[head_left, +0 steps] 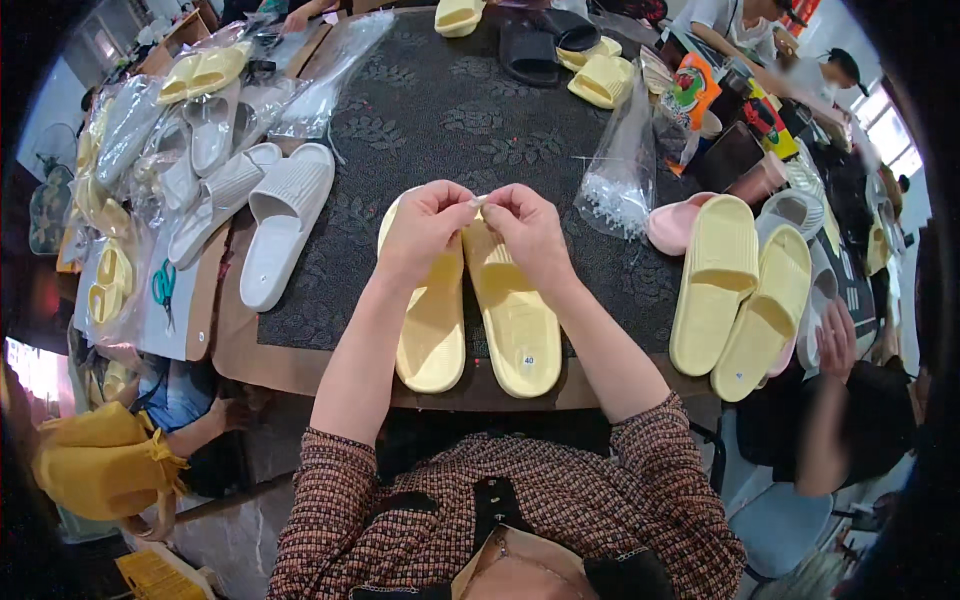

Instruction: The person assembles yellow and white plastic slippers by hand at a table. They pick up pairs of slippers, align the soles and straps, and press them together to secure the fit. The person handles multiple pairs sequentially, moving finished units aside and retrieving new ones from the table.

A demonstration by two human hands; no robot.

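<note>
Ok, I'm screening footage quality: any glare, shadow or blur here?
In the head view, glare washes out the window at upper right; shadow falls inside the yellow slippers below the left hand and right hand; a co-worker's forearm at right looks blurred.

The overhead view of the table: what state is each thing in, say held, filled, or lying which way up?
Left hand: fingertips pinched.
Right hand: fingertips pinched.
Small white piece: held at the fingertips.
Front yellow slippers: side by side, soles down.
Clear bag: lying down, partly filled with small white bits.
Green-handled scissors: lying down; open or shut, unclear.
Nearest white slipper: sole down, toe pointing away.
</note>
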